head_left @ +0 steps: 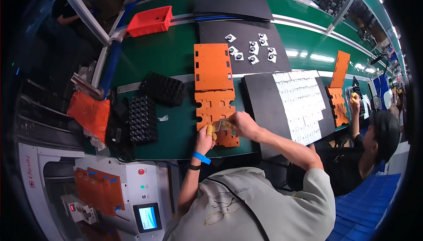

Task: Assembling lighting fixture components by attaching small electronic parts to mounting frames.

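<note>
Well below and left of the person's fingers (214, 131), a small rectangular glowing blue-white screen (147, 217) sits in a dark frame on the white machine front, while far to their left lies a crumpled orange plastic bag (90, 113).

Both hands (222, 128) pinch small metal piece (221, 124) over orange jig plate (216, 109) (yellow finger cots).

Orange plates (214, 92) on green belt (169, 54), red bin (150, 21), black trays (142, 118), blue wristband (201, 157), yellow finger cots (210, 129).
</note>
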The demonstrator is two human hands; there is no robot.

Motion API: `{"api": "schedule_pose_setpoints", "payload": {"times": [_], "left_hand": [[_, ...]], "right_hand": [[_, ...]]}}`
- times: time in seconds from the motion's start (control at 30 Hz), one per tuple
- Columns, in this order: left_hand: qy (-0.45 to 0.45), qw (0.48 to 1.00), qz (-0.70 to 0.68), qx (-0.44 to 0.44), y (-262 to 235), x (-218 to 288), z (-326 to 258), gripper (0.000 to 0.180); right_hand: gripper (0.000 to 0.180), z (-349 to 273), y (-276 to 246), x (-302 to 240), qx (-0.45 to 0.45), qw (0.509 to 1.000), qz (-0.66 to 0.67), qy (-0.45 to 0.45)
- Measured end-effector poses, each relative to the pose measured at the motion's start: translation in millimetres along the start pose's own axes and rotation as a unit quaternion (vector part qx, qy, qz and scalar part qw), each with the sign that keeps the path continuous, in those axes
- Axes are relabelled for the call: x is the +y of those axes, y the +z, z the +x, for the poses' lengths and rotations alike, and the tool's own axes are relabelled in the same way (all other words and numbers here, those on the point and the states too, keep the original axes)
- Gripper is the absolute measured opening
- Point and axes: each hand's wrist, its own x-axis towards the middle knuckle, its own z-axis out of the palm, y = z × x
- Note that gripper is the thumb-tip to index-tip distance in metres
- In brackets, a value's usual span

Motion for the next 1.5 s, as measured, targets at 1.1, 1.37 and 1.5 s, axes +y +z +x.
{"api": "schedule_pose_setpoints", "payload": {"times": [1.1,1.37,1.5], "left_hand": [[-0.283,0.785,-0.395,-0.383,21,68,13,0.027],[-0.278,0.795,-0.398,-0.364,7,82,19,0.041],[-0.254,0.765,-0.459,-0.374,-16,74,18,0.049]], "right_hand": [[0.022,39,-91,-4,-0.189,0.955,0.157,-0.168],[0.018,90,-117,15,-0.154,0.964,0.154,-0.150],[0.019,198,-147,129,0.296,0.939,0.175,0.026]]}}
